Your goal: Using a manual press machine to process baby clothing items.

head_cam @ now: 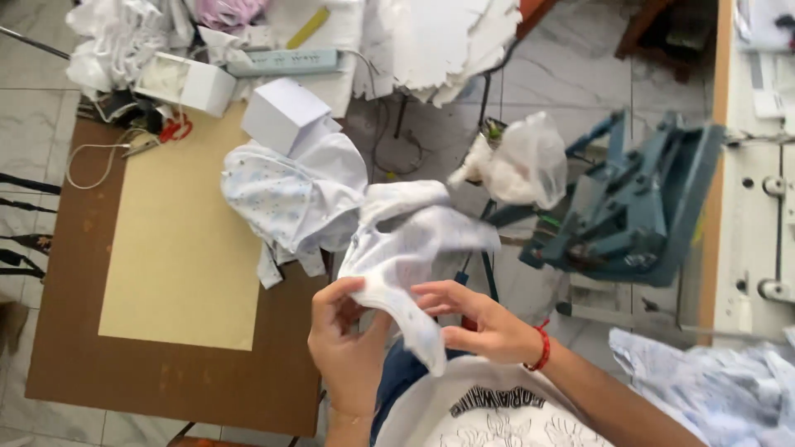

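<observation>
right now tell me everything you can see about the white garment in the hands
The white garment is a small piece of thin, soft-looking fabric, crumpled and partly blurred, with an opening near its top and a faint pale print along its lower edge. It is held up in the air beside the brown table, not resting on it. The left hand pinches its lower left edge; the right hand, with a red bracelet at the wrist, grips the lower edge with its fingers spread.

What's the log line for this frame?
left hand: grips small white cloth garment | right hand: pinches its hem | garment: held above brown table
</observation>
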